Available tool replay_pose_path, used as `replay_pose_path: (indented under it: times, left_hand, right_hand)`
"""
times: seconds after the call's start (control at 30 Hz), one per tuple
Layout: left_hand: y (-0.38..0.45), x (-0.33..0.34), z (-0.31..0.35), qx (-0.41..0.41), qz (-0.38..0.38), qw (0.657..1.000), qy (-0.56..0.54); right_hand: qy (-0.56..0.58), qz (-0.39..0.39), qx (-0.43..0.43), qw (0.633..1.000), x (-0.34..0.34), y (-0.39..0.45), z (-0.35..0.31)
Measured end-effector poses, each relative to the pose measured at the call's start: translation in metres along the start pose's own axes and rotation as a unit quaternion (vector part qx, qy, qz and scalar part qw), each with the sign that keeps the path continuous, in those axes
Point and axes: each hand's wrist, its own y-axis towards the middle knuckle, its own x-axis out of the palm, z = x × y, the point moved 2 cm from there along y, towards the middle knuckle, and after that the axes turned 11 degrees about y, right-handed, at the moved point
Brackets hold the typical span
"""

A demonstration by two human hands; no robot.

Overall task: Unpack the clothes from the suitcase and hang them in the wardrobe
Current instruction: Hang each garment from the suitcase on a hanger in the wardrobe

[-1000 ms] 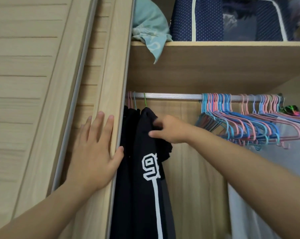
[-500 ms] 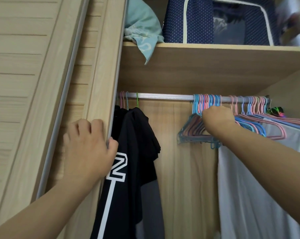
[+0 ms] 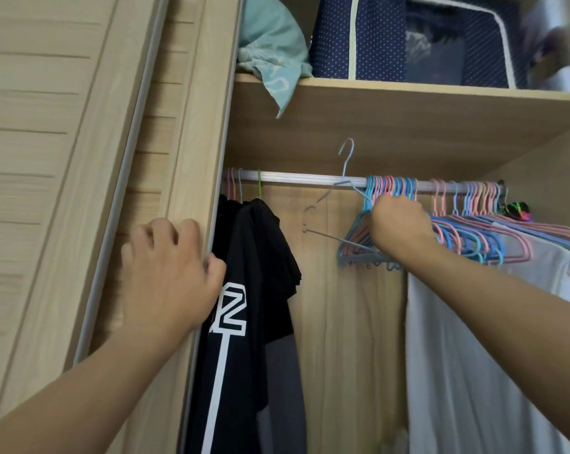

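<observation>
black shirt (image 3: 260,290): white print, hanging left on rail (image 3: 296,178) | blue hanger (image 3: 339,191): lifted off, tilted

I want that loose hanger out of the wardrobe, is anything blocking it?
Nothing visible does. The right hand grips the loose hanger, whose hook sits above the rail. The black shirt hangs off to its left, apart.
</observation>
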Motion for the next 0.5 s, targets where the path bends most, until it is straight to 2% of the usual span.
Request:
replay_pose_path:
  times: [0.13, 0.23, 0.27, 0.33, 0.4, 0.5]
  left_hand:
    - [-0.009, -0.011, 0.007, -0.045, -0.015, 0.998, -0.036]
    - [-0.042, -0.027, 0.015, -0.069, 0.029, 0.975, -0.209]
    - [-0.063, -0.034, 0.020, -0.075, 0.054, 0.947, -0.309]
    - [-0.128, -0.053, 0.042, -0.087, 0.025, 0.845, -0.528]
    - [-0.209, -0.067, 0.075, -0.105, -0.096, 0.748, -0.648]
    - [-0.345, -0.061, 0.131, -0.091, -0.318, 0.690, -0.644]
  right_hand:
    - [0.053, 0.031, -0.004, 0.998, -0.010, -0.046, 0.014]
    - [0.096, 0.043, -0.006, 0.994, -0.010, -0.121, 0.039]
    - [0.102, 0.046, -0.006, 0.994, -0.011, -0.159, 0.051]
    - [0.107, 0.022, 0.033, 0.993, -0.013, -0.256, 0.082]
    - [0.136, -0.044, 0.114, 0.983, -0.020, -0.373, 0.113]
    - [0.184, -0.131, 0.265, 0.937, -0.064, -0.539, 0.153]
